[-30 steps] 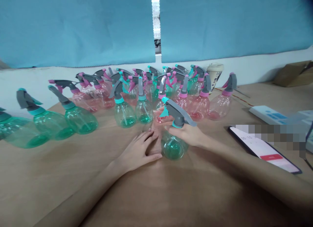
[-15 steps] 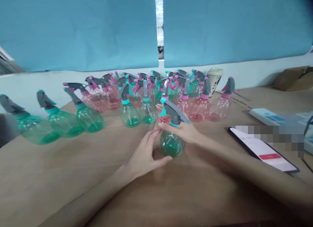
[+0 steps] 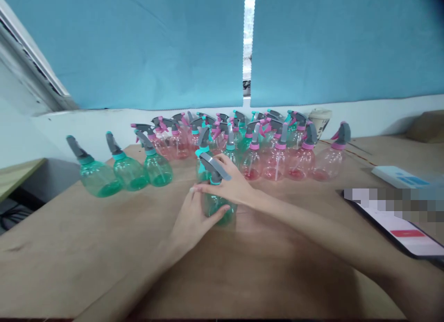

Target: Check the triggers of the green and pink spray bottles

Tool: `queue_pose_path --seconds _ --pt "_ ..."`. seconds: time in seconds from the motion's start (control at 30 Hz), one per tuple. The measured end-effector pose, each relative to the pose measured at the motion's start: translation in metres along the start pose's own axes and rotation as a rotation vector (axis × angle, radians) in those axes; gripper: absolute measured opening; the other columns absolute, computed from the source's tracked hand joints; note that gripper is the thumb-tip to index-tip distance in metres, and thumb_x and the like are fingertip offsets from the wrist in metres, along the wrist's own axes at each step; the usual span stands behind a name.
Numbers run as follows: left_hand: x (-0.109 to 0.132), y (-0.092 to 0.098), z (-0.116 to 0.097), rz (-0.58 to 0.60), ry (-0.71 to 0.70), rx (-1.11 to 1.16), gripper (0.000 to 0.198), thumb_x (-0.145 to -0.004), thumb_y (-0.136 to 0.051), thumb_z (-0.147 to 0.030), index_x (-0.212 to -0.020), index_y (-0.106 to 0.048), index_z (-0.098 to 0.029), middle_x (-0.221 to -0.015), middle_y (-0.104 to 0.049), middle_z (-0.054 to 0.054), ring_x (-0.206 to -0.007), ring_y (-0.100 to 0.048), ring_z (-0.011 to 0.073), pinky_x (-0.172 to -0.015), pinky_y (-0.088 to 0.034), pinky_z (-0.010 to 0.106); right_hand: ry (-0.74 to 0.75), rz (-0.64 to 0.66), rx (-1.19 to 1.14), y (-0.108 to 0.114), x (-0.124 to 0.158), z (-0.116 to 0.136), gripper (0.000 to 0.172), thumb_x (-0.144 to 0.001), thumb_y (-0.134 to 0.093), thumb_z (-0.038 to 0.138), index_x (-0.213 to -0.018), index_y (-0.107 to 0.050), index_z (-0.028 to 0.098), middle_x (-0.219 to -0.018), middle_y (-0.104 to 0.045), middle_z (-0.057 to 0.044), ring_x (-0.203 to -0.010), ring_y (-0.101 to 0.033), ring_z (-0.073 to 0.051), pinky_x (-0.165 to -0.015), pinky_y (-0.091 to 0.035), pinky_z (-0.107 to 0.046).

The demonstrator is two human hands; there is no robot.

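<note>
- While both forearms reach in from the near table edge, the right forearm (image 3: 312, 234) lies low, coming from the lower right, and the left forearm (image 3: 138, 271) angles up from the lower left.
- The green spray bottle (image 3: 220, 210) stands at the front of the bottle group, roughly mid-table. Long axis near upright, top leaning slightly left. Its base position on the table is hard to confirm behind the hands.
- The grey sprayer head (image 3: 215, 170) runs diagonally: nozzle end up and left, rear end down and right.
- The right hand (image 3: 231, 185) is partly closed, fingers wrapped around the bottle neck just under the sprayer head.
- The left hand (image 3: 194, 215) is half open and cupped, palm on the bottle's left side, thumb across the lower body.
- Just behind sits a second green spray bottle (image 3: 204, 170); contact with the held one cannot be told.
- Beyond: pink spray bottles (image 3: 277, 161) in a packed group, green spray bottles (image 3: 129, 173) to the left, all on a brown tabletop (image 3: 76, 262).
- Right side: a phone (image 3: 398, 229), partly pixelated.
</note>
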State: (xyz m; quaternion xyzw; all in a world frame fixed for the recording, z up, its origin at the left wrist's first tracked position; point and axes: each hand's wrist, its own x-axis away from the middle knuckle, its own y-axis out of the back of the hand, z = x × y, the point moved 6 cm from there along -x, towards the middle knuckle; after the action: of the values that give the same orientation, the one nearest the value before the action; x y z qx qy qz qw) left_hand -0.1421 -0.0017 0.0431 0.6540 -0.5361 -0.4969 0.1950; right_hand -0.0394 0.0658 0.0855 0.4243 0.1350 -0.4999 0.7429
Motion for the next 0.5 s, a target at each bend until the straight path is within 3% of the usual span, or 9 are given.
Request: queue_pose_path --seconds 0.1,0.2,0.33,0.5 --pt "0.000 0.022 0.019 -0.001 -0.021 -0.046 0.052 -0.086 -0.054 -0.054 -0.127 -0.042 -0.025 -0.125 -0.055 0.008 -0.117 -0.052 0.0308 -0.097 -0.044 0.043 0.009 0.155 0.084 -0.009 -0.009 0.003 0.056 -0.065 -0.070 0.062 -0.105 -0.057 0.025 -0.106 -0.054 -0.005 -0.095 -0.056 -0.021 -0.079 -0.048 -0.036" --pt "-0.004 0.046 0.046 -0.117 -0.007 -0.144 0.057 -0.085 -0.054 -0.058 -0.128 -0.044 -0.023 -0.121 -0.053 0.010 -0.114 -0.052 0.0323 -0.097 -0.043 0.046 -0.059 0.259 0.218 -0.007 -0.014 -0.001 0.072 -0.063 -0.067 0.070 -0.118 -0.055 0.025 -0.113 -0.058 -0.006 -0.091 -0.060 -0.022 -0.080 -0.048 -0.039" --pt "-0.020 0.059 0.075 -0.142 0.016 -0.304 0.063 -0.082 -0.052 -0.065 -0.126 -0.052 -0.020 -0.111 -0.052 0.012 -0.110 -0.051 0.0334 -0.095 -0.043 0.048 -0.165 0.215 0.409 0.005 -0.027 -0.012 0.065 -0.071 -0.060 0.070 -0.109 -0.060 0.018 -0.109 -0.064 -0.011 -0.097 -0.062 -0.028 -0.084 -0.046 -0.042" --pt "-0.044 0.065 0.081 -0.058 0.147 -0.491 0.065 -0.083 -0.054 -0.061 -0.132 -0.049 -0.020 -0.099 -0.057 0.011 -0.100 -0.058 0.0322 -0.083 -0.049 0.041 -0.314 0.150 0.524 0.005 -0.043 -0.026 0.054 -0.080 -0.062 0.053 -0.113 -0.058 0.011 -0.104 -0.067 -0.018 -0.100 -0.063 -0.033 -0.080 -0.048 -0.041"
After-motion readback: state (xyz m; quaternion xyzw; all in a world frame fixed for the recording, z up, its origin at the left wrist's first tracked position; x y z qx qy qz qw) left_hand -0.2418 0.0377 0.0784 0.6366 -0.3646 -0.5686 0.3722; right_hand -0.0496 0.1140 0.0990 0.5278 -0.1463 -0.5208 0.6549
